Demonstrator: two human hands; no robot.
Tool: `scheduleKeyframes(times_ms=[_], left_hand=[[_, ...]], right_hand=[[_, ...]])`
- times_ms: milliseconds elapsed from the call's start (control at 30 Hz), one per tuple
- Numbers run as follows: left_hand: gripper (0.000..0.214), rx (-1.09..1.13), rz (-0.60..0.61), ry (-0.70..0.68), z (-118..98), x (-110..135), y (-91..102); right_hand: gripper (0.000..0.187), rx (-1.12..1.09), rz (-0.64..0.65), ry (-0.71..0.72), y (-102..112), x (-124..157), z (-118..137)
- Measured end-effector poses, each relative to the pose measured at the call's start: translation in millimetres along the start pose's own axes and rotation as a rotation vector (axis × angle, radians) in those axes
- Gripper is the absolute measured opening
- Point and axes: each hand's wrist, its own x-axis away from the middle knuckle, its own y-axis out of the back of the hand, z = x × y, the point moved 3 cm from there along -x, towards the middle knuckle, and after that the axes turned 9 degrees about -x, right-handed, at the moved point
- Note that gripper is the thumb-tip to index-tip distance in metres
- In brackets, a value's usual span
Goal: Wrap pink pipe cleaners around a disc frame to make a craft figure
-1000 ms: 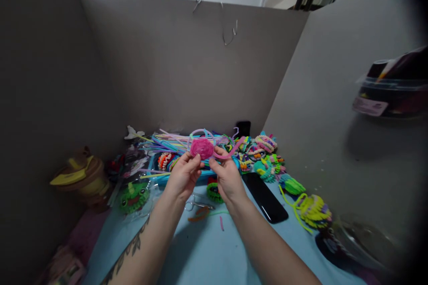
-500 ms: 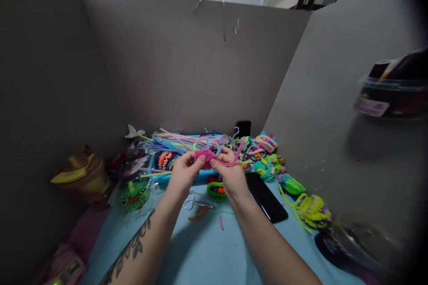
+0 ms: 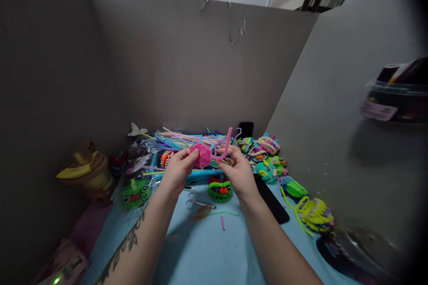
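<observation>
Between the thumb and fingers of my left hand [image 3: 179, 168] is a fuzzy pink pipe-cleaner piece [image 3: 202, 156], a flat rounded patch with light blue loops behind it. A pink pipe-cleaner end [image 3: 228, 140] bends out from the patch's right side and points up. My right hand [image 3: 236, 171] is closed loosely around the base of that end; its exact finger contact is partly hidden. Below the hands sits a green-and-red fuzzy figure [image 3: 220, 190]. Scissors [image 3: 199, 202] lie near it, with an orange scrap [image 3: 200, 213] and a pink scrap [image 3: 222, 222].
A blue tray [image 3: 200, 173] holds many pipe cleaners [image 3: 180, 137] behind the hands. At right are a dark phone [image 3: 272, 200], colourful fuzzy figures [image 3: 265, 171] and a yellow bundle [image 3: 316, 213]. At left stand a bagged green figure [image 3: 136, 193] and a brown pot [image 3: 88, 171]. Grey partitions [image 3: 187, 62] enclose the table.
Both hands gripped the pink patch before; my right hand has moved off it to the pink end. The patch has turned, showing its flat face, and its end now points more upright.
</observation>
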Motion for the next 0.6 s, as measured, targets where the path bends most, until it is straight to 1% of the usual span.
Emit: scheduleKeyframes(times_ms=[133, 233, 333, 467, 600], left_hand=[[0.037, 0.002, 0.017, 0.003, -3, 1, 0.9], [0.035, 0.003, 0.020, 0.004, -3, 1, -1.0], [0.034, -0.023, 0.041, -0.005, -3, 1, -1.5], [0.034, -0.125, 0.165, 0.012, -3, 1, 2.3], [0.030, -0.262, 0.269, -0.024, -5, 2, 9.1]], right_hand=[[0.013, 0.150, 0.022, 0.133, 2, 1, 16], [0.011, 0.233, 0.029, 0.168, -1, 4, 24], [0.004, 0.253, 0.017, 0.211, -2, 6, 27], [0.002, 0.219, 0.000, 0.231, 4, 3, 25], [0.003, 0.155, 0.067, 0.219, 9, 2, 25]])
